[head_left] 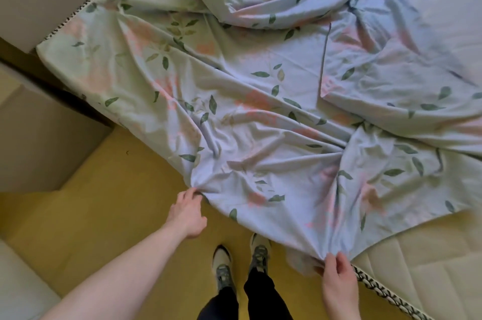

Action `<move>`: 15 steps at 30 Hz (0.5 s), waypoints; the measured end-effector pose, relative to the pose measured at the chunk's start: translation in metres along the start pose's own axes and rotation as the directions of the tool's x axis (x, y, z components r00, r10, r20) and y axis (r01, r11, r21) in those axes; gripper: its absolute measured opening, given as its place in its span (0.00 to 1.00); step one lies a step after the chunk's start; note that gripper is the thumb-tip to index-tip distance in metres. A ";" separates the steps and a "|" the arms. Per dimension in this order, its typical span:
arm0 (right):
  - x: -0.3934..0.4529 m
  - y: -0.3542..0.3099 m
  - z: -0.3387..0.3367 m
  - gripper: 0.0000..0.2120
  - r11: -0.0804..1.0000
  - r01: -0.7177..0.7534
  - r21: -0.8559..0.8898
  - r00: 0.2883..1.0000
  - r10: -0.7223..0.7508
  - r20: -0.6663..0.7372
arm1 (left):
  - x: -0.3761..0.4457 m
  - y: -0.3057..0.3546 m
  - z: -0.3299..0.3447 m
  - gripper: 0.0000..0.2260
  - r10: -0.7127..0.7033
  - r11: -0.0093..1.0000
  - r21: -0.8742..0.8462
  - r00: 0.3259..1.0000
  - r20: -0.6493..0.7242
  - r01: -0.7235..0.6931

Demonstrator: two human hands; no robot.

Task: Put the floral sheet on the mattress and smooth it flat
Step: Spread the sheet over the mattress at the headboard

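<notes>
The floral sheet (260, 100) is spread rumpled over the mattress (417, 265), its near edge pinched by the fingers of the left hand (186, 215) and the right hand (337, 280)

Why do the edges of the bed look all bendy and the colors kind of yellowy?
Head view: the wide-angle lens bows the mattress edges; the light looks warm and yellowish, washing the floral sheet pale; soft shadows sit in its wrinkles; the left hand and right hand look slightly soft.
</notes>
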State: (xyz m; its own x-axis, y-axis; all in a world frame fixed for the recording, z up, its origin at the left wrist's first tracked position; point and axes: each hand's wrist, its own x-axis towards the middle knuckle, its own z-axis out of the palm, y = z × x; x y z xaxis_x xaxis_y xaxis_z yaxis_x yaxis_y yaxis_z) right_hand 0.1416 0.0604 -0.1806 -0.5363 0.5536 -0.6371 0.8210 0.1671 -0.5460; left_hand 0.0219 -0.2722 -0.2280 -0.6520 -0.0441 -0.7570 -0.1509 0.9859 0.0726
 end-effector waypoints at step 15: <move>-0.109 -0.041 -0.123 0.14 0.975 0.206 -0.089 0.976 -0.197 0.096 | -0.201 0.163 0.020 0.28 0.561 0.821 0.116 0.828 0.021 -0.559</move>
State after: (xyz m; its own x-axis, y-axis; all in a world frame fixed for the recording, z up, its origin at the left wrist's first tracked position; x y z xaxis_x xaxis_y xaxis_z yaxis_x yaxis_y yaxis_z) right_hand 0.1905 0.0934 -0.0220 -0.7038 0.4290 -0.5663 0.7074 0.3493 -0.6145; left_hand 0.1431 -0.0991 -0.0765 -0.6089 0.5197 -0.5993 0.3271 0.8528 0.4072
